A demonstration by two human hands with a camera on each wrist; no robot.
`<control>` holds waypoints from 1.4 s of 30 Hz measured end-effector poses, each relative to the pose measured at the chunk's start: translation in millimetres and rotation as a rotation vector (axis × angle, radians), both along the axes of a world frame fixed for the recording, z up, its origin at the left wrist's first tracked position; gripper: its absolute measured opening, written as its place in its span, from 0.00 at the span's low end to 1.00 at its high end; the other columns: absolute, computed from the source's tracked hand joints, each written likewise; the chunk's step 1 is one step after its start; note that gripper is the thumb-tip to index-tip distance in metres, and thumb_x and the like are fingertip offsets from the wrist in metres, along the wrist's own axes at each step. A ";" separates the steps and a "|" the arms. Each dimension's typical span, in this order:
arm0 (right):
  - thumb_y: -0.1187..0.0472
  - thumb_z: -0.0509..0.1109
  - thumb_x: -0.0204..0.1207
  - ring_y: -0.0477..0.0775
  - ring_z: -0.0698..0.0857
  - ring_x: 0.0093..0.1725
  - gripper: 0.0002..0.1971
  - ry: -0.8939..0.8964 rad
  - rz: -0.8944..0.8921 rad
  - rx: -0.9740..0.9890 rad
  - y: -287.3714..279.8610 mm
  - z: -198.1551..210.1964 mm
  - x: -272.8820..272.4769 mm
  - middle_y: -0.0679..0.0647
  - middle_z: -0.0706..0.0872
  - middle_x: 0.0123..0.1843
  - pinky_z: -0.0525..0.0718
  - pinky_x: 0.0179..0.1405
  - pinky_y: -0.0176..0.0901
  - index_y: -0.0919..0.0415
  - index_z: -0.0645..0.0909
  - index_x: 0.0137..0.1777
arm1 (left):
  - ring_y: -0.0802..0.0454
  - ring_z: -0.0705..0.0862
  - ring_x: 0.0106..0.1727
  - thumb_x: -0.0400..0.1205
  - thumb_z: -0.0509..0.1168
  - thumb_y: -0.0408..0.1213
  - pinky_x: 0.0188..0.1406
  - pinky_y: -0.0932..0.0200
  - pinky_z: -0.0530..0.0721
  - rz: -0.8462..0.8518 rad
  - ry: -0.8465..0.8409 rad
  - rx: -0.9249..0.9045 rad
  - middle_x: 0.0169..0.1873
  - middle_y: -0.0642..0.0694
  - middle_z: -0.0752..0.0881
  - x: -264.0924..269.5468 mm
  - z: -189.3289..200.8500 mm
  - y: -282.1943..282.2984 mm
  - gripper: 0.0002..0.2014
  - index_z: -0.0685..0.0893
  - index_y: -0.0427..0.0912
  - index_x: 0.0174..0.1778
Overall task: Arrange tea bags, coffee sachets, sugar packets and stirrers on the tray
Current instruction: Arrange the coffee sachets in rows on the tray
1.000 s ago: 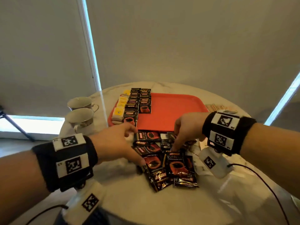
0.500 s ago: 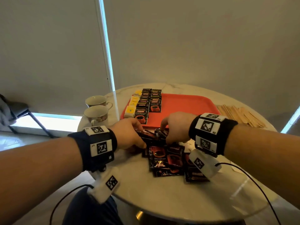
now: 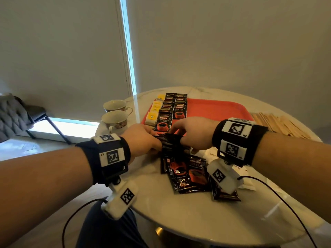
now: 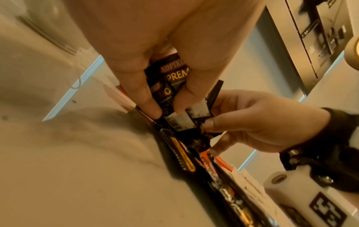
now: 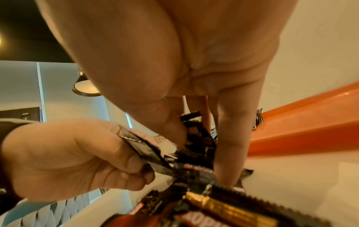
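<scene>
Black foil coffee sachets (image 3: pixel 172 140) are bunched between the two hands, just short of the near edge of the red tray (image 3: pixel 215 111). The left hand (image 3: pixel 143 140) curls its thumb and fingers round one end of the bunch; from the left wrist view the fingers (image 4: pixel 143 95) pinch several sachets stacked together. The right hand (image 3: pixel 193 135) meets it from the other side, thumb and fingers closed on the same bunch (the right wrist view shows one finger (image 5: pixel 231 145) reaching down to the table (image 3: pixel 197 221) beside the sachets).

Nearer the person than the hands, loose coffee sachets (image 3: pixel 189 174) lie overlapping on the table. Beyond the hands, at the left end of the tray, stand two rows of coffee sachets (image 3: pixel 170 111) and, left of those, a row of yellow tea bags (image 3: pixel 154 111). Wooden stirrers (image 3: pixel 279 124) lie in a heap on the table beyond the right wrist, beside the tray. White packets (image 3: pixel 213 154) show under the right wrist. Two teacups (image 3: pixel 114 113) stand beyond the left hand, off the tray.
</scene>
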State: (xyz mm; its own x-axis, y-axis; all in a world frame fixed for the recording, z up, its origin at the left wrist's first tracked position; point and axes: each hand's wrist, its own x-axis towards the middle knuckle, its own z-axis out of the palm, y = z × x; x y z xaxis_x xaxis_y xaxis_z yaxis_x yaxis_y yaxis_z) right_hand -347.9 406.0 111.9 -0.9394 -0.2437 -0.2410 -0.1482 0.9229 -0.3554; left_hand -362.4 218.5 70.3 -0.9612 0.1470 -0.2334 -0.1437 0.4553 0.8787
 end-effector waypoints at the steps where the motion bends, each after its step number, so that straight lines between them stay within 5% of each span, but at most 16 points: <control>1: 0.67 0.63 0.82 0.54 0.92 0.49 0.24 -0.001 -0.003 -0.021 -1.2 -0.4 -1.0 0.51 0.86 0.65 0.94 0.46 0.53 0.41 0.79 0.72 | 0.42 0.93 0.52 0.73 0.78 0.22 0.58 0.43 0.93 -0.014 0.011 -0.024 0.47 0.38 0.94 -1.2 0.3 1.3 0.11 0.93 0.38 0.48; 7: 0.55 0.72 0.80 0.54 0.90 0.54 0.21 -0.103 -0.017 -0.198 -4.5 -1.1 1.2 0.53 0.87 0.59 0.94 0.49 0.55 0.43 0.76 0.72 | 0.44 0.94 0.51 0.72 0.83 0.32 0.56 0.43 0.94 -0.034 0.051 -0.069 0.49 0.42 0.94 -7.9 4.7 7.8 0.17 0.90 0.47 0.56; 10: 0.55 0.84 0.70 0.50 0.90 0.49 0.27 -0.021 0.069 -0.072 -6.0 -2.2 1.9 0.48 0.88 0.54 0.94 0.45 0.51 0.43 0.76 0.65 | 0.43 0.95 0.50 0.69 0.87 0.38 0.54 0.41 0.94 -0.034 0.064 -0.023 0.50 0.43 0.94 -11.2 2.9 10.8 0.24 0.87 0.47 0.59; 13: 0.56 0.81 0.73 0.50 0.90 0.47 0.24 0.111 0.048 0.052 -10.4 -5.2 -4.0 0.48 0.88 0.52 0.93 0.44 0.48 0.46 0.77 0.66 | 0.42 0.95 0.48 0.72 0.86 0.39 0.54 0.40 0.94 -0.038 0.089 -0.002 0.49 0.41 0.94 -10.6 3.0 13.5 0.21 0.86 0.46 0.58; 19: 0.62 0.79 0.74 0.52 0.90 0.45 0.16 0.161 -0.097 -0.167 -1.2 7.0 -20.8 0.51 0.90 0.49 0.93 0.43 0.49 0.53 0.82 0.59 | 0.45 0.92 0.53 0.74 0.83 0.54 0.47 0.47 0.95 0.038 0.123 0.007 0.56 0.44 0.88 -19.8 4.5 6.9 0.30 0.79 0.48 0.66; 23: 0.67 0.78 0.72 0.59 0.92 0.47 0.13 0.225 -0.213 -0.469 6.6 16.8 -34.5 0.56 0.91 0.49 0.94 0.46 0.61 0.51 0.83 0.52 | 0.41 0.91 0.59 0.62 0.80 0.69 0.54 0.37 0.93 0.142 0.096 0.309 0.64 0.43 0.87 -26.6 12.6 17.8 0.42 0.77 0.54 0.68; 26: 0.66 0.76 0.74 0.58 0.92 0.45 0.12 0.328 -0.237 -0.516 10.2 17.7 -47.6 0.55 0.91 0.48 0.93 0.44 0.60 0.53 0.83 0.54 | 0.41 0.90 0.58 0.58 0.81 0.69 0.56 0.33 0.91 0.107 0.054 0.533 0.63 0.44 0.87 -32.0 24.6 39.1 0.52 0.71 0.58 0.77; 31: 0.60 0.72 0.77 0.48 0.91 0.47 0.16 0.410 -0.124 -0.485 9.3 9.1 -71.1 0.48 0.90 0.50 0.93 0.46 0.52 0.49 0.81 0.64 | 0.38 0.88 0.64 0.71 0.82 0.56 0.59 0.30 0.88 0.103 0.032 0.776 0.62 0.42 0.90 -51.6 42.1 85.4 0.35 0.76 0.56 0.72; 33: 0.61 0.73 0.75 0.50 0.90 0.54 0.25 0.412 -0.103 -0.544 11.6 9.0 -78.5 0.52 0.87 0.60 0.92 0.50 0.49 0.49 0.76 0.72 | 0.40 0.91 0.62 0.80 0.77 0.52 0.52 0.37 0.92 0.151 0.030 0.844 0.60 0.41 0.91 -67.6 43.9 96.3 0.26 0.79 0.51 0.72; 36: 0.64 0.75 0.75 0.51 0.88 0.58 0.30 0.401 -0.076 -0.627 21.4 13.6 -84.6 0.53 0.83 0.65 0.92 0.51 0.43 0.52 0.73 0.78 | 0.41 0.94 0.53 0.82 0.70 0.50 0.60 0.34 0.88 0.183 -0.016 0.906 0.53 0.41 0.94 -91.6 42.7 102.0 0.21 0.85 0.44 0.69; 38: 0.64 0.77 0.76 0.45 0.88 0.56 0.31 0.342 -0.045 -0.696 30.4 15.1 -87.3 0.47 0.84 0.63 0.90 0.48 0.35 0.51 0.73 0.78 | 0.41 0.93 0.50 0.85 0.65 0.51 0.63 0.38 0.85 0.187 -0.080 0.943 0.49 0.40 0.94 -103.6 40.6 100.9 0.18 0.88 0.41 0.62; 42: 0.58 0.81 0.75 0.29 0.86 0.51 0.23 0.340 -0.080 -0.726 46.9 9.2 -101.0 0.39 0.87 0.55 0.80 0.41 0.17 0.48 0.83 0.69 | 0.37 0.95 0.49 0.89 0.63 0.51 0.48 0.39 0.93 0.234 -0.143 1.037 0.53 0.35 0.94 -124.2 33.0 97.9 0.22 0.83 0.38 0.70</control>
